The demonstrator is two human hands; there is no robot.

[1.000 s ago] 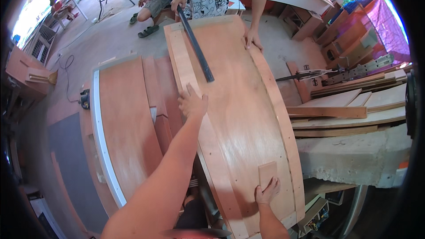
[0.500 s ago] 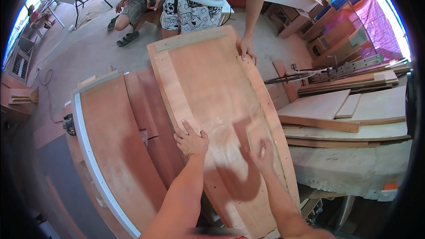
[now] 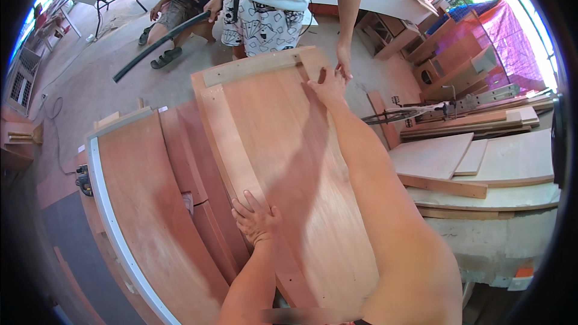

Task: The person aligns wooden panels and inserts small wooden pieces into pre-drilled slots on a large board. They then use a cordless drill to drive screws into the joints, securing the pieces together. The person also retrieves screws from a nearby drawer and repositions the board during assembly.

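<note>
- Two flat, open hands are all I have on the big wooden panel (image 3: pixel 289 162), which lies on the stacked panels in front of me: my left hand (image 3: pixel 257 219) presses its near rail, my right hand (image 3: pixel 329 86) its far corner.
- Gripping nothing, I could let it slide.
- Another person's hand (image 3: pixel 344 66) sits just beside mine, so fingers could get pinched.

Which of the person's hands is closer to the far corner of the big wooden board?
The right hand: its arm stretches across the wooden board to the far corner. The left hand lies flat near the board's near left edge.
</note>
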